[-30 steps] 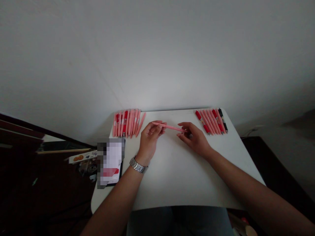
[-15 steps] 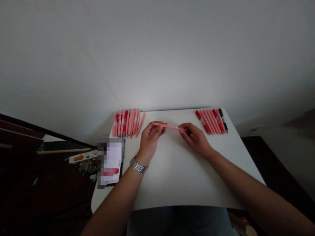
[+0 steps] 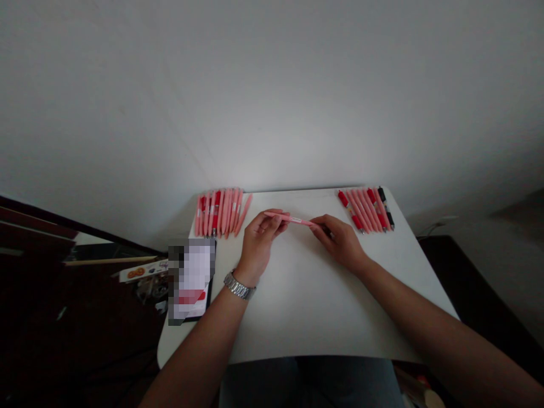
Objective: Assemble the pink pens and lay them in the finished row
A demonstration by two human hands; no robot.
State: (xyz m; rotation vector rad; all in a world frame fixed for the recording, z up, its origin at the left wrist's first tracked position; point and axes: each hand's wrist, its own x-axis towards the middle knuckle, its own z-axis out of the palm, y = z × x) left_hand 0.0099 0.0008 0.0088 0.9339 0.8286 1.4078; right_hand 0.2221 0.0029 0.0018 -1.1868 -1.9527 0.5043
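Observation:
A pink pen (image 3: 297,220) with a white label is stretched level between my hands, above the middle of the white table (image 3: 306,317). My left hand (image 3: 264,231), with a metal watch (image 3: 239,285) on its wrist, pinches the pen's left part between thumb and fingers. At the other end, my right hand (image 3: 335,238) grips the tip; its fingertips partly hide that end. To the left lies a row of pink and red pens (image 3: 220,213) side by side. Another row of pens (image 3: 366,211), pink, red and one black, lies at the back right.
A dark-edged device (image 3: 208,306), mostly pixelated, rests at the table's left edge. The table's back edge meets a pale wall (image 3: 280,102). Left of the table are a dark frame and clutter lower down, including a printed box (image 3: 142,272).
The pen has turned about its length, so its white label now faces up. My right fingers have shifted slightly on its end; my left hand stays put.

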